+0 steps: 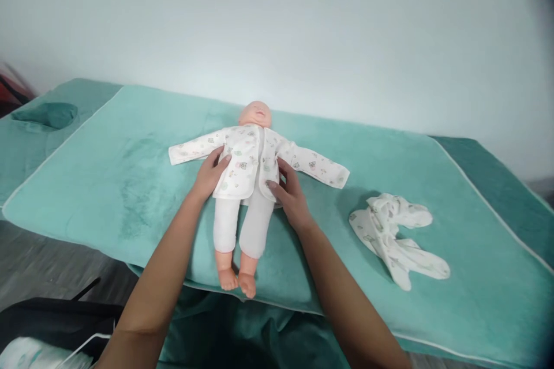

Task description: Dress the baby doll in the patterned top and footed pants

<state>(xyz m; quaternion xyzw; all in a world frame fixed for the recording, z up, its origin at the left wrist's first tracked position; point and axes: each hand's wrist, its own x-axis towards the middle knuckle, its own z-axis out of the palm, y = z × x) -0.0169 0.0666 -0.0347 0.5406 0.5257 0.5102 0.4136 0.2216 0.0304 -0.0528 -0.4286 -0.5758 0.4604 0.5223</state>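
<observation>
A baby doll (255, 114) lies on its back with its head toward the wall. It wears an open white printed baby jacket (242, 164) with long sleeves stretched out to both sides; the hands do not show past the cuffs. White cloth covers its legs (225, 225) to the lower shins, and its feet are bare. At the jacket's left side my left hand (212, 173) is closed, thumb in front. My right hand (291, 190) grips the opposite side near the hem, thumb over the front edge and other fingers partly hidden.
Crumpled white printed footed baby pants (392, 236) lie to the right on the green-covered massage bed (116, 184). A face hole (45, 116) is at its left end. White wall stands behind. A black bag (56, 320) with a white package is at lower left.
</observation>
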